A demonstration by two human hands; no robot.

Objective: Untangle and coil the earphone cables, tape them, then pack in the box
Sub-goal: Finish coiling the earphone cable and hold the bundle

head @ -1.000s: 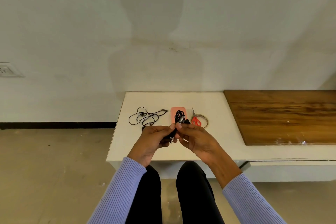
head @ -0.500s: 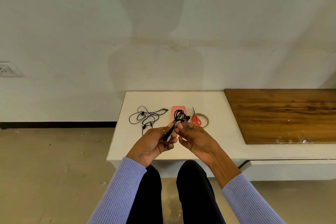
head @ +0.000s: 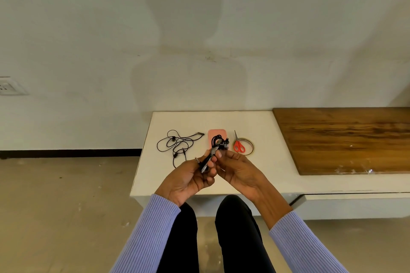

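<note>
Black coiled earphone cable (head: 214, 148) sits mid-frame, pinched between left hand (head: 188, 178) and right hand (head: 238, 169), its loops sticking out above both grips.

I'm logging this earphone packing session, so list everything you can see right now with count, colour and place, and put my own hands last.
coiled earphone cable: one, black, held in both hands above the table
loose earphone cable: one, black, tangled on the table, left of the box
box: one, pink, mid-table, partly hidden by the coil
scissors: one, red handles, lying over the tape roll
tape roll: one, tan, right of the box
table: one, white
wooden board: one, brown, right side
wall socket: one, white, left wall
left hand: grips the coil
right hand: pinches the coil
</note>
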